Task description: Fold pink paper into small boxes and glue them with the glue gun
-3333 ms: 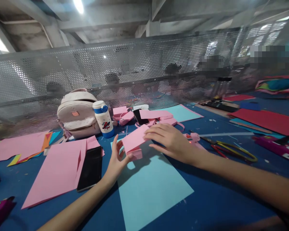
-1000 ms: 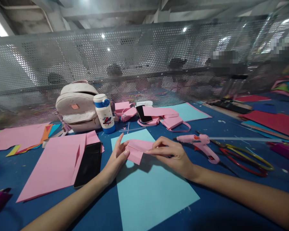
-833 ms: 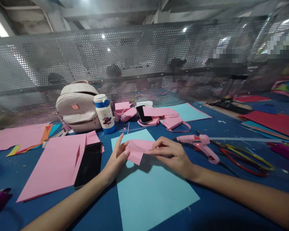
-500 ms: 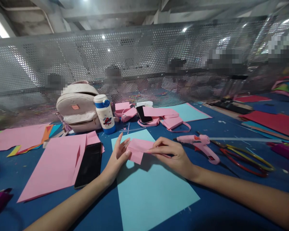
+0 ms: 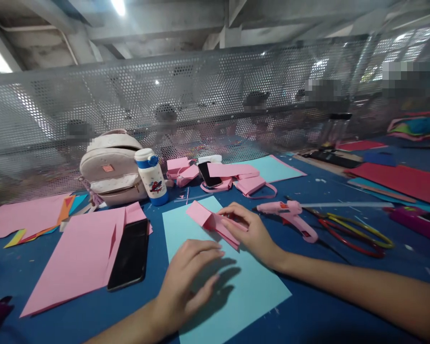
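Note:
A small folded piece of pink paper (image 5: pixel 203 215) is pinched between the thumb and fingers of my right hand (image 5: pixel 252 234). It is held low over a light blue sheet of paper (image 5: pixel 251 291) lying on the blue table. My left hand (image 5: pixel 186 279) hovers above that sheet, nearer to me, apart from the pink paper; its fingers are curved and spread, with nothing in them. Right of my right hand lies a pink glue gun (image 5: pixel 290 215) with a long clear glue stick in its back end.
Scissors (image 5: pixel 354 234) with red and yellow handles lie beside the glue gun. At left are a black phone (image 5: pixel 129 255) and pink sheets (image 5: pixel 71 253). A bottle (image 5: pixel 152 179), a backpack (image 5: pixel 111 172) and small pink paper bags (image 5: pixel 254 185) stand before a perforated metal screen (image 5: pixel 208 105).
My left hand has let go of the pink paper and come down toward me. My right hand keeps hold of the paper, which has turned. The view has shifted slightly.

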### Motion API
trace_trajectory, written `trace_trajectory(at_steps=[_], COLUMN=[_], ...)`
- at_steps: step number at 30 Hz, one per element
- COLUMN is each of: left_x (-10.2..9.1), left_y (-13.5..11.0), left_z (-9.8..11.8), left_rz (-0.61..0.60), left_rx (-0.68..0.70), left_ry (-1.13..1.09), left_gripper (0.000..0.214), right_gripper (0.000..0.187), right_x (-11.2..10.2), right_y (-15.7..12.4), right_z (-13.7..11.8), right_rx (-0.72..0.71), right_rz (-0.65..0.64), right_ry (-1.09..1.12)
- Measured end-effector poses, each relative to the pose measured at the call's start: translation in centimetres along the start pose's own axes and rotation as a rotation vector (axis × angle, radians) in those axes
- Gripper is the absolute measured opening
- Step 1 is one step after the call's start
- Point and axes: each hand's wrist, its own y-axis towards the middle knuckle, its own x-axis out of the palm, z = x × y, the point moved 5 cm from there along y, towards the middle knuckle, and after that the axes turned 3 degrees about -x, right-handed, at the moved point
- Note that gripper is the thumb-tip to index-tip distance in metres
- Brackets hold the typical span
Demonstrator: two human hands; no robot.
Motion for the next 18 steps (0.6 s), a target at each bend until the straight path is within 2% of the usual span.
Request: trace_trajectory(at_steps=[2,6,18], left_x=[1.0,1.5,1.6], left_y=[0.0,-0.2,-0.4], left_z=[0.1,-0.9,-0.9], left_rz=[-0.078,-0.045,-0.060], left_rx=[-0.095,-0.273,-0.311], left_ry=[-0.022,-0.016,-0.001], left_gripper=[0.041,0.036,0.037], right_gripper=[0.015,0.015,0.030], right_x=[0.1,0.5,1.4], right_y=[-0.2,-0.6,-1.5], right_z=[0.1,0.2,-1.1], right_rx=[0.015,0.029,-0.082], right_rz=[0.011,0.018,-0.114], right_ry=[0.029,0.096,0.045])
